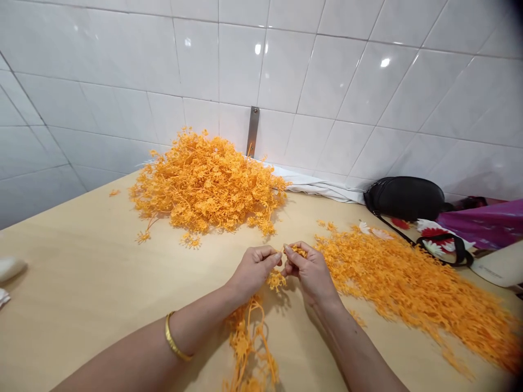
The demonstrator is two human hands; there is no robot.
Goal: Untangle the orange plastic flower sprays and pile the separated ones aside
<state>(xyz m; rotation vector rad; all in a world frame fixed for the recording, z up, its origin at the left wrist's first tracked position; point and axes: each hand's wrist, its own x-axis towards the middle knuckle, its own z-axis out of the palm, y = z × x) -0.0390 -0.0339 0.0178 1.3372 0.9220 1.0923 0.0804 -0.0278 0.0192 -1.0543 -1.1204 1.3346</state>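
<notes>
My left hand [256, 269] and my right hand [307, 270] meet above the middle of the table, both closed in a pinch. Between them they hold an orange artificial flower sprig [277, 280], its small blossoms showing under the fingertips and in my right palm. More orange stems [249, 343] hang or lie below my left wrist; whether they join the held sprig is hidden. A gold bangle [175, 337] circles my left forearm. Beyond the hands rises a heaped pile of orange artificial flowers [212, 182], and a flatter pile of orange pieces [400, 277] spreads right.
Against the white tiled wall [286, 71] lies a white cloth [322, 188]. A black bag [404, 198] with a strap, red and white flowers [437, 237], a purple bag [486, 223] and a cream bottle-like object [500, 264] crowd the right. A white object [10, 268] sits at the left edge.
</notes>
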